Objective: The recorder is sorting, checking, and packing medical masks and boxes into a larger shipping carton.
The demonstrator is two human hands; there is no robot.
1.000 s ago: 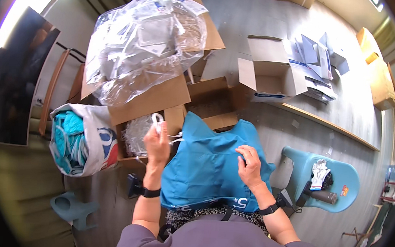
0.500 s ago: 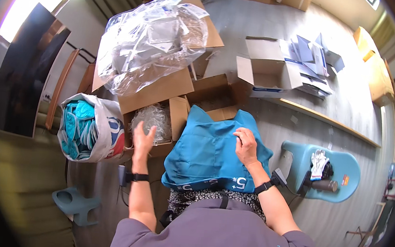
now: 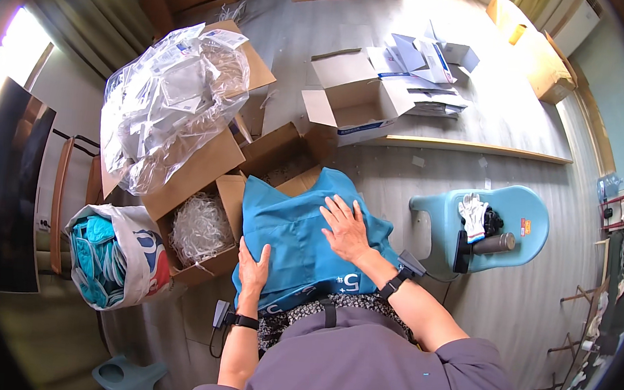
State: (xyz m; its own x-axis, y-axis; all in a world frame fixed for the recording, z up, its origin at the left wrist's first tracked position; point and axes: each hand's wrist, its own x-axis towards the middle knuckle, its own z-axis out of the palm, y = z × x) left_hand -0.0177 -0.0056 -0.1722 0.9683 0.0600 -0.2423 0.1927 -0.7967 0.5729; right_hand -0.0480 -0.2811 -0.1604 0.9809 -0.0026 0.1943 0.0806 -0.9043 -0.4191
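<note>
A blue cloth (image 3: 294, 230) with white print along its near edge is spread across my lap, over patterned black-and-white clothing. My right hand (image 3: 347, 231) lies flat on its right part, fingers spread. At the cloth's left edge rests my left hand (image 3: 252, 269), fingers stretched out and thumb apart, gripping nothing that I can see. Just left of that hand stands an open cardboard box (image 3: 220, 262) holding a tangle of clear, stringy strips (image 3: 199, 231). Beside it, a white bag (image 3: 147, 255) is filled with turquoise padded pieces (image 3: 94, 262).
Clear plastic wrap with white packets (image 3: 180, 97) covers boxes at the far left. An open white carton (image 3: 361, 125) and flattened cartons (image 3: 428, 65) lie at the back. On the right, a light-blue stool (image 3: 521, 241) carries gloves (image 3: 474, 215) and a brown cylinder (image 3: 495, 243).
My left hand has moved from above the box of clear strips to the cloth's left edge. My right hand has uncurled and flattened onto the cloth. The view has turned rightward.
</note>
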